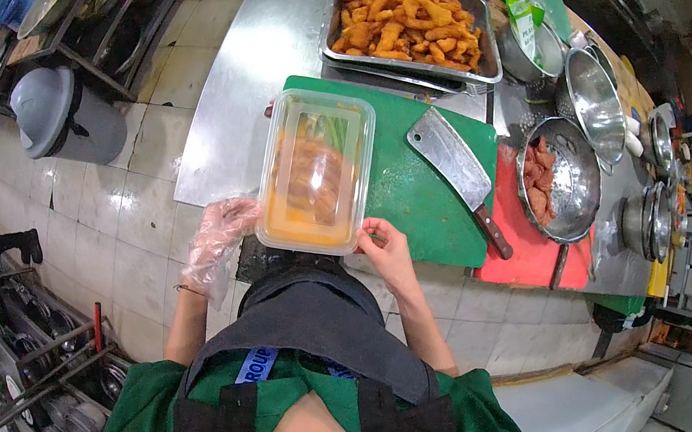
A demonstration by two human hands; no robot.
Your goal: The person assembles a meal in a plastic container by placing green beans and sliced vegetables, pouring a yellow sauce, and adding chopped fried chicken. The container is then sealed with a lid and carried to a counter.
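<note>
A clear, lidded plastic food container is in front of me at the left part of a green cutting board. Through its lid show orange liquid, brownish pieces and some green stalks. My left hand, in a clear plastic glove, grips its near left corner. At the near right corner, the fingers of my bare right hand are closed on the container's edge. Some fingers are hidden behind the rim. A cleaver with a wooden handle lies on the board to the right.
A metal tray heaped with golden fried pieces stands beyond the board. On a red cutting board sits a metal colander with raw meat. Steel bowls stand farther right. A grey bin is at left.
</note>
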